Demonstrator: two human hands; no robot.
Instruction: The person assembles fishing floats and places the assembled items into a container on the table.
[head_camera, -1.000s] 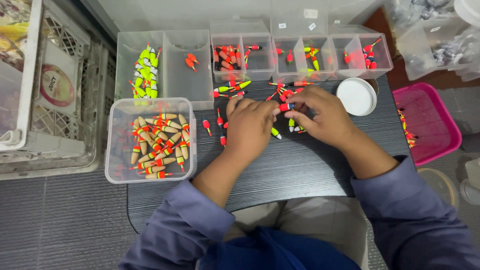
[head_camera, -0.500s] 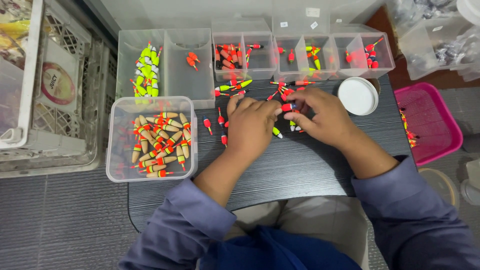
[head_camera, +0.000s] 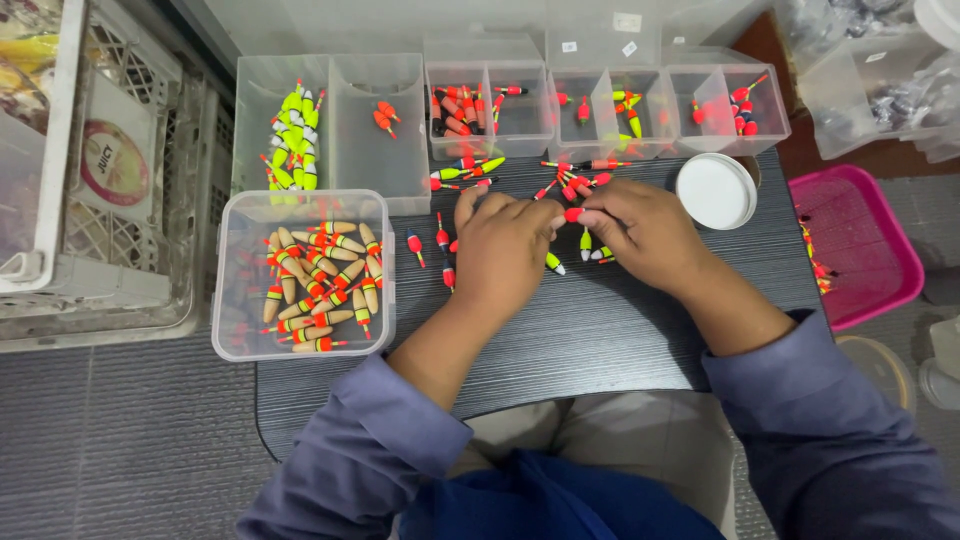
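Both my hands rest on a small dark table (head_camera: 600, 330) among loose fishing floats (head_camera: 575, 180). My left hand (head_camera: 505, 245) lies knuckles up, fingers curled, its fingertips meeting my right hand (head_camera: 640, 230). Between the fingertips of both hands sits a small red float (head_camera: 573, 214), pinched at the right hand's tips. A green and white float (head_camera: 553, 263) lies just under my left hand. More red floats (head_camera: 442, 240) lie to its left.
A clear tub (head_camera: 305, 275) of tan and orange floats stands at the table's left. Clear divided boxes (head_camera: 600, 100) with sorted floats line the back, one holding yellow-green floats (head_camera: 295, 135). A white round lid (head_camera: 715, 190) and a pink tray (head_camera: 860, 245) sit at right; crates (head_camera: 100, 180) at left.
My hands have stayed together at the table's middle, with only small finger movements around the red float. The camera view shifted slightly.
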